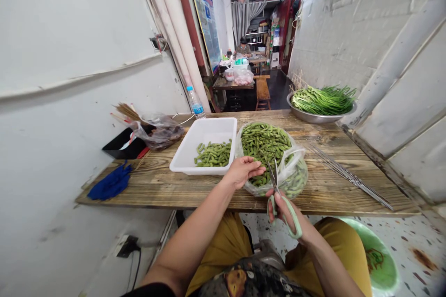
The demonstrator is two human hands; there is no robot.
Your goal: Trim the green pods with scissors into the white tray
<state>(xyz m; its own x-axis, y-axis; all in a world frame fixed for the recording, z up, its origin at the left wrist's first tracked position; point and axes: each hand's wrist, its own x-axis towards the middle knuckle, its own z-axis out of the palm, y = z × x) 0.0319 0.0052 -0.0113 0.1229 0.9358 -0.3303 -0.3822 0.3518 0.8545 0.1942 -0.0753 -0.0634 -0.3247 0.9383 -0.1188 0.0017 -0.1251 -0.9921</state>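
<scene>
My left hand (243, 171) reaches into a clear plastic bag (296, 167) heaped with green soybean pods (265, 141), fingers curled and pinched on a pod at the bag's near edge. My right hand (284, 211) grips green-handled scissors (278, 195), blades slightly apart and pointing up towards the bag. A white plastic tub (205, 130) to the left of the bag holds a small pile of trimmed pods (213, 154). All rest on a wooden table (163, 185).
A metal bowl of long green stems (322, 102) sits far right. Metal skewers (348, 174) lie on the right. A blue cloth (111, 184), black tray (121, 146), bag of sticks (158, 132) and water bottle (195, 102) stand left. A green basin (381, 260) is on the floor. A person (243, 48) sits far back.
</scene>
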